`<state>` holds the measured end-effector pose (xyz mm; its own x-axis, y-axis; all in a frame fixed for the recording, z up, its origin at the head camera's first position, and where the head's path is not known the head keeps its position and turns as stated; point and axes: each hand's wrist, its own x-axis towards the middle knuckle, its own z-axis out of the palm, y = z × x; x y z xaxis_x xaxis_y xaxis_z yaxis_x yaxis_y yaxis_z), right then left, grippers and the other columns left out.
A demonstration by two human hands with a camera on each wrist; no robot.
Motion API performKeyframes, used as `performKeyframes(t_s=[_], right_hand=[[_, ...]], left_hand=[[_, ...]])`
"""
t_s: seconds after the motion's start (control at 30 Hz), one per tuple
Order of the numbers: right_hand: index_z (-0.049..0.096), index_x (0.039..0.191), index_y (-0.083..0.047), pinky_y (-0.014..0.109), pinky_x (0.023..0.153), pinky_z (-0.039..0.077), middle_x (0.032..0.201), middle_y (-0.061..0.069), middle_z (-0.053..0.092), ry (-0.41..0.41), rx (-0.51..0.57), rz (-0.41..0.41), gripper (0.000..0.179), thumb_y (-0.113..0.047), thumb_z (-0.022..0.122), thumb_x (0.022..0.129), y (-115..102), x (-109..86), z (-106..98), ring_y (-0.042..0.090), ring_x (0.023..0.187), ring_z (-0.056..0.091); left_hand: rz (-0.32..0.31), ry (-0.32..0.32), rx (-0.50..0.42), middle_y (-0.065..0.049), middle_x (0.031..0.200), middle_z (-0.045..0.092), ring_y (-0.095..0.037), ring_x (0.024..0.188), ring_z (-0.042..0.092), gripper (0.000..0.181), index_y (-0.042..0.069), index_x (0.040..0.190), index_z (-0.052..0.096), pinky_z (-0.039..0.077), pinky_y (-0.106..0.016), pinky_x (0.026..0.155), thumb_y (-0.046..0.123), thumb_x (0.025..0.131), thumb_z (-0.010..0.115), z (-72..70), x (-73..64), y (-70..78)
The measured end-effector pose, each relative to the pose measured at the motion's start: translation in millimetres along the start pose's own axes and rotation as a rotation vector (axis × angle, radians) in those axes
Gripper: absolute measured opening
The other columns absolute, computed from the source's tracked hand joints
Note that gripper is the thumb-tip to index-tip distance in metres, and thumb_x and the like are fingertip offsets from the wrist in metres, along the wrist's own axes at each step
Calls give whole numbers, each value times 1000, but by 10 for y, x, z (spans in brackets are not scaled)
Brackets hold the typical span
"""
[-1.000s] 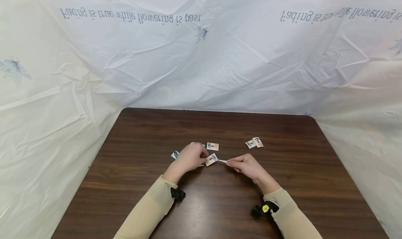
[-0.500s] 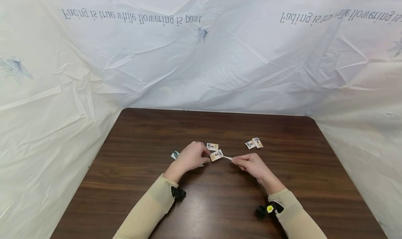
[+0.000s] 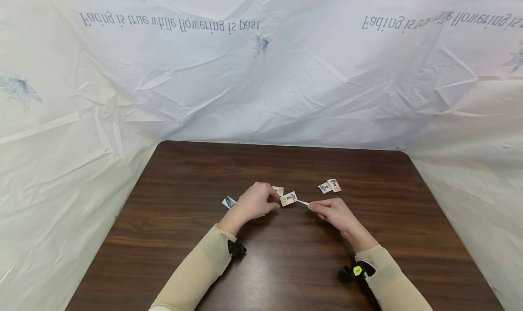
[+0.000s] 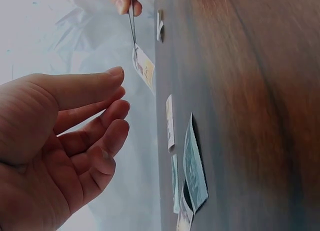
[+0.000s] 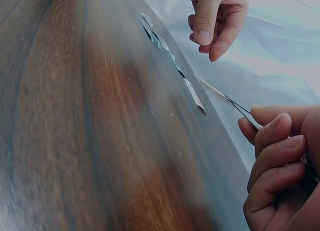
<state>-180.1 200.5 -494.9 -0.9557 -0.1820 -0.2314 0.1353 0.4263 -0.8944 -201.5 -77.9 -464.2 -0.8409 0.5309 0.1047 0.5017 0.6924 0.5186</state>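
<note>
My right hand (image 3: 337,214) grips slim metal tweezers (image 5: 243,110), whose tips hold a postage stamp (image 3: 288,199) with a yellowish picture by one corner. In the left wrist view that stamp (image 4: 144,66) hangs tilted above the table. My left hand (image 3: 256,202) is just left of the stamp, fingers loosely bent and thumb apart, holding nothing. Beneath and beyond the left hand lie more stamps: a teal one (image 4: 195,166), a yellowish one (image 4: 170,123) and others partly hidden in the head view.
Two overlapping stamps (image 3: 330,186) lie farther back to the right on the dark wooden table (image 3: 261,274). White printed sheeting (image 3: 261,84) hangs behind the table and at both sides.
The right hand has drawn the tweezers and stamp rightward and slightly away, off the left fingertips. The left hand has shifted slightly right, now covering part of a stamp lying behind it.
</note>
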Motion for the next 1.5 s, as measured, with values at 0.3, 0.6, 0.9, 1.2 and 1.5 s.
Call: performKeyframes(t_s=[0.3, 0.6, 0.9, 1.2, 1.5], right_hand=[[76, 103, 0, 24, 52, 33, 59, -2, 50, 37, 13, 7, 40, -38, 75, 89, 27, -11, -82, 10, 51, 36], [75, 110, 0, 23, 51, 31, 60, -2, 50, 55, 5, 8, 42, -37, 73, 91, 46, -35, -176, 8, 52, 36], [74, 106, 1, 24, 49, 28, 59, -3, 48, 73, 7, 13, 44, -40, 72, 91, 63, -65, -254, 8, 52, 33], [73, 107, 4, 25, 52, 31, 61, -3, 50, 114, -5, 39, 48, -41, 72, 91, 87, -99, -387, 9, 53, 36], [69, 110, 5, 27, 54, 32, 63, -3, 51, 150, -26, 75, 55, -46, 72, 90, 154, -149, -574, 9, 55, 37]], left_hand=[[22, 8, -33, 6, 86, 70, -6, 79, 63, 13, 14, 96, 79, 50, -23, 74, 17, 83, 81, 63, 63, 81], [34, -9, -33, 7, 87, 69, -5, 81, 62, 15, 14, 98, 78, 50, -24, 76, 20, 85, 80, 99, 122, 151], [27, 1, -58, 10, 84, 67, -8, 79, 63, 12, 15, 96, 79, 49, -23, 73, 19, 85, 80, 118, 155, 205], [29, 7, -70, 10, 84, 68, -10, 81, 65, 13, 14, 98, 79, 49, -22, 73, 18, 86, 79, 124, 173, 212], [25, -5, -75, 11, 84, 66, -9, 80, 64, 15, 13, 101, 78, 49, -21, 71, 20, 88, 78, 154, 165, 214]])
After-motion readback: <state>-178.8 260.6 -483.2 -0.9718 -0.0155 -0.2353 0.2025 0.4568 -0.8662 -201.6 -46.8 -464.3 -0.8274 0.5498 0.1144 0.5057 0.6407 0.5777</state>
